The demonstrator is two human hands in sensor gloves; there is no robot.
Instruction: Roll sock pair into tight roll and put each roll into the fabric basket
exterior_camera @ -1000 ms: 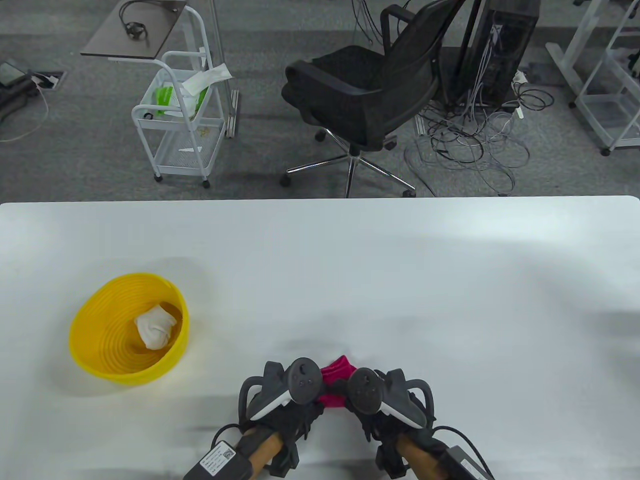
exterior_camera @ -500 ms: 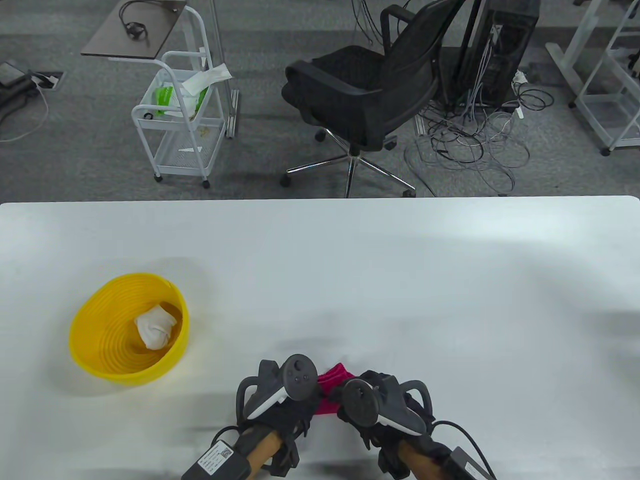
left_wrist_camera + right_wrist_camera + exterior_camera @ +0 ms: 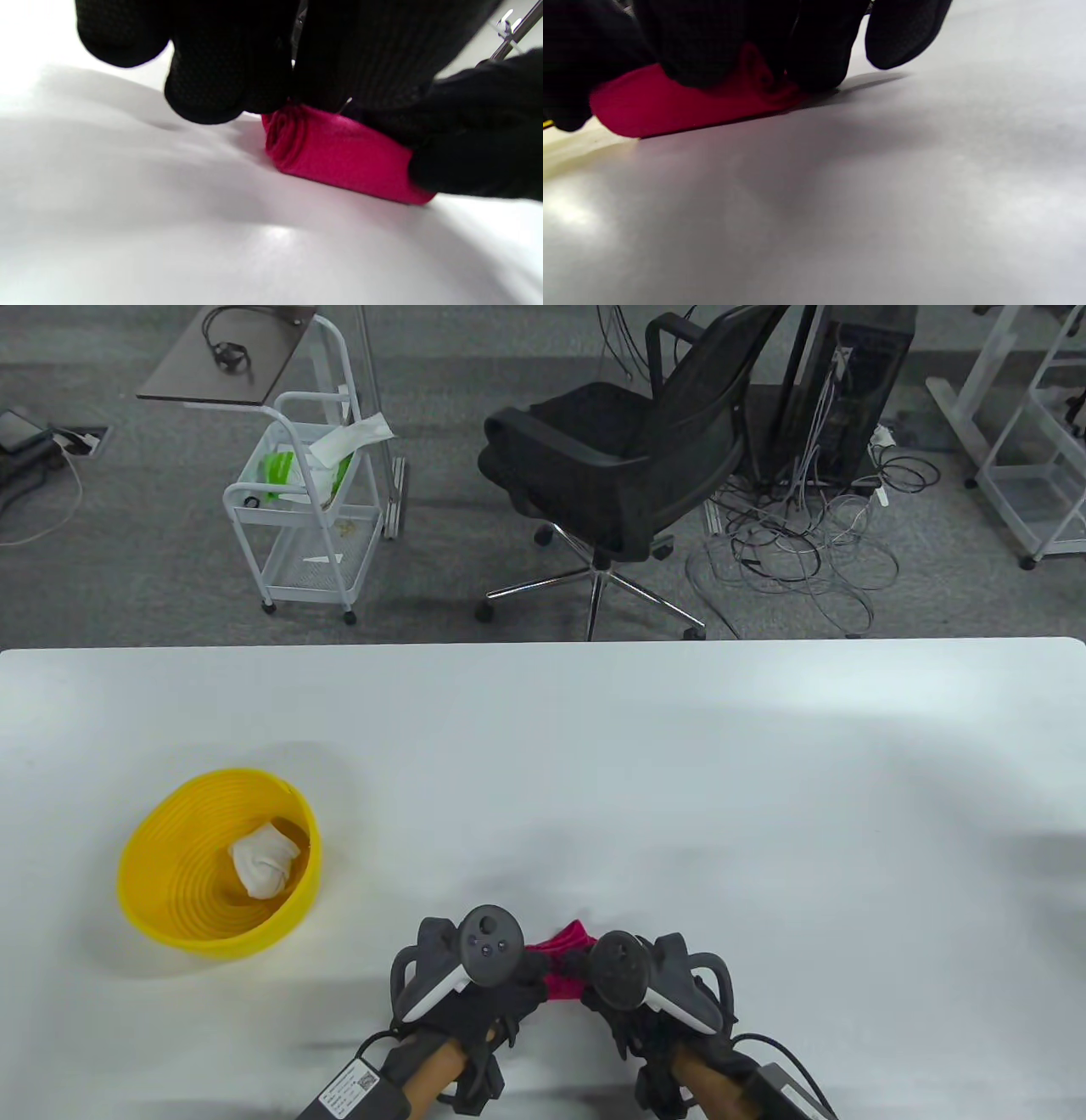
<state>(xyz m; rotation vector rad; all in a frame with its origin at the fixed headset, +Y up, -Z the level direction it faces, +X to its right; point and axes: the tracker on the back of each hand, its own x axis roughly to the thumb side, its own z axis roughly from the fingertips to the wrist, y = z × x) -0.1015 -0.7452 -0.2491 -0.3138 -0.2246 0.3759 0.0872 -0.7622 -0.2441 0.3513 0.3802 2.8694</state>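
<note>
We've got a big white surface here, glossy enough to catch some glare. A yellow basket sits on it toward the left, and a pink sock roll lies flat on it near the front edge, well apart from the basket, with its spiral end showing.

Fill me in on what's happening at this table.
A person is rolling a pink sock pair on the white table. Both gloved hands, left hand and right hand, have their fingers curled on the roll. A white sock roll already lies in the yellow basket to the left.
</note>
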